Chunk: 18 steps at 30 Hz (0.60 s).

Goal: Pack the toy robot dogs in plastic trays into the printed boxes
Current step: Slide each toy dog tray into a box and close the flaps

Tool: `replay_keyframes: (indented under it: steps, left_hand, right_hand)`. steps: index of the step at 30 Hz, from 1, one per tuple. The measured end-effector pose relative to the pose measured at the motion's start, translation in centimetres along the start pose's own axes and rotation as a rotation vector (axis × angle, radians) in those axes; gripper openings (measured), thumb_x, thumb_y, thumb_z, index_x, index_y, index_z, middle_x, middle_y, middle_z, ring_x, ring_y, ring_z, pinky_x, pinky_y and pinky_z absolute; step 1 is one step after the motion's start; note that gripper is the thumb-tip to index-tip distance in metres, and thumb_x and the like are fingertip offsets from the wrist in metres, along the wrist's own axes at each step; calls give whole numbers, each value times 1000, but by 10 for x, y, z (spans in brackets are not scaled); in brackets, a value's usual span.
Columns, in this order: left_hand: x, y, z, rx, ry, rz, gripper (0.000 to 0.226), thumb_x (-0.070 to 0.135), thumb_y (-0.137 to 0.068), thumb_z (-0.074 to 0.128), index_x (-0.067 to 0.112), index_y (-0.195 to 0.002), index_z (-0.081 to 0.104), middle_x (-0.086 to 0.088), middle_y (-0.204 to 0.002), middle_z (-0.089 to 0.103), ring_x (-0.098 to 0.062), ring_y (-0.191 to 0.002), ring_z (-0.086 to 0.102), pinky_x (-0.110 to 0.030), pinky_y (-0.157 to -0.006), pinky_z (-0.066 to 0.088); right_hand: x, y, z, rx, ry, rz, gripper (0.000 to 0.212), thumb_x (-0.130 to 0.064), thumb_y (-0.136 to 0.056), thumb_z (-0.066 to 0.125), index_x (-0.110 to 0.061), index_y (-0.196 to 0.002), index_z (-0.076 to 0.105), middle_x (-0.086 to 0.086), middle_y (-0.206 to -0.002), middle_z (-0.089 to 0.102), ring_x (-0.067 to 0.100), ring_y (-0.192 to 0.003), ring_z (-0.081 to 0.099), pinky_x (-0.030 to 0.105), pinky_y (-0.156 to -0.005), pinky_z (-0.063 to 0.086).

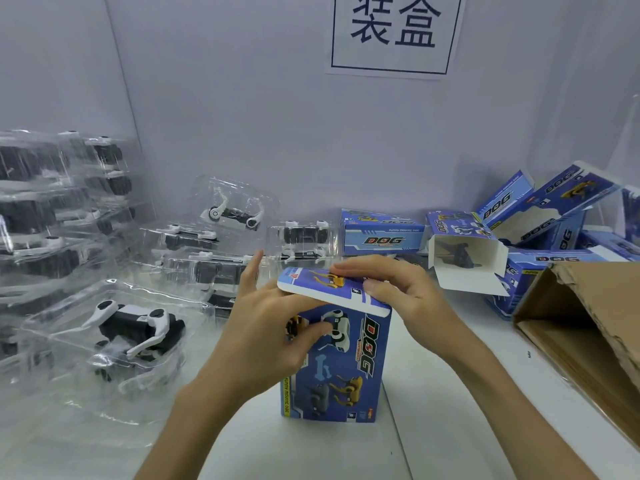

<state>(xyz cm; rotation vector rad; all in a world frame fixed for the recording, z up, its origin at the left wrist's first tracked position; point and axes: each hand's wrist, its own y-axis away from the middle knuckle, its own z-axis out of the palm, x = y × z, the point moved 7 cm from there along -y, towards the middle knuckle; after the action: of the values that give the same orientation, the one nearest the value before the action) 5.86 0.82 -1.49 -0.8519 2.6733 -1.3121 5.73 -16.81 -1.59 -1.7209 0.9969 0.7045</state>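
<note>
Left hand [273, 327] gripping printed box [346, 375], right hand [398, 289] pressing flap [322, 285]

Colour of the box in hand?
Blue box, printed with yellow, white and grey dogs; head view.

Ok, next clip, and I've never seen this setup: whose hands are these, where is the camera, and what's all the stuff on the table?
There is no machine here. A person works bare-handed, and the single picture comes from a camera worn on their head, looking down at the table. In the middle a blue printed box stands on end. The left hand holds it, thumb on the front face. The right hand lays flat fingers on the top flap, folded down over the opening. To the left lie clear plastic trays, each holding a black-and-white toy robot dog. To the right sit more boxes, one open-ended box among them, and a brown cardboard carton.
</note>
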Motion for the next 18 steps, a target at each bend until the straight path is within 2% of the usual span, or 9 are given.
replay_keyframes:
  steps: [2,4,6,9,11,13,16,18]
  left_hand:
    - [5,3,-2,75,-71,49,38,27,-79,74,38,-115,65,17,-99,74,-6,-98,62,-65,-118,12]
    - [12,13,-1,200,-194,70,30,31,-85,70,35,-114,66,14,-102,73,-9,-101,61,-64,-118,15]
    - [18,31,2,365,-285,-5,25,31,-87,71,30,-113,69,11,-111,69,-18,-112,56,-57,-116,22]
    - [30,53,12,523,-254,-100,33,29,-89,69,30,-121,62,3,-124,57,-26,-118,48,-39,-107,28]
    - [34,56,16,547,-203,-140,34,27,-90,65,30,-124,61,-3,-130,52,-28,-119,46,-33,-103,31]
    - [34,57,16,555,-188,-173,36,28,-89,66,31,-124,60,-7,-131,48,-28,-119,46,-28,-104,30]
    - [35,59,10,576,-256,-150,36,35,-89,65,33,-125,60,-4,-129,47,-28,-117,45,-28,-103,25]
    - [33,55,7,564,-299,-117,33,37,-90,65,32,-123,61,-1,-128,50,-27,-114,46,-29,-102,23]
  right_hand:
    - [-7,0,-1,-51,142,-1,31,-31,-94,46,-43,-111,69,-30,-116,66,1,-119,57,24,-89,54]
    - [-11,-1,3,-94,226,7,25,-41,-92,51,-40,-109,70,-30,-120,64,-1,-118,57,24,-85,56]
    - [-16,-3,8,-97,319,-18,23,-47,-89,57,-36,-106,67,-30,-122,62,-2,-115,58,22,-83,55]
    - [-18,-1,16,-92,319,-53,19,-42,-88,61,-30,-104,64,-27,-126,62,0,-119,57,30,-92,53]
    - [-19,3,18,-76,295,-75,19,-38,-89,61,-27,-105,63,-25,-127,63,1,-123,55,37,-97,50]
    - [-19,6,18,-61,260,-74,23,-36,-90,61,-29,-112,65,-25,-126,63,5,-123,56,43,-97,52]
    - [-23,4,19,-76,294,-89,36,-33,-91,59,-44,-124,65,-24,-128,62,4,-126,53,40,-100,50]
    - [-22,1,20,-102,309,-75,36,-29,-92,58,-43,-124,67,-21,-135,60,-2,-131,47,37,-103,49]
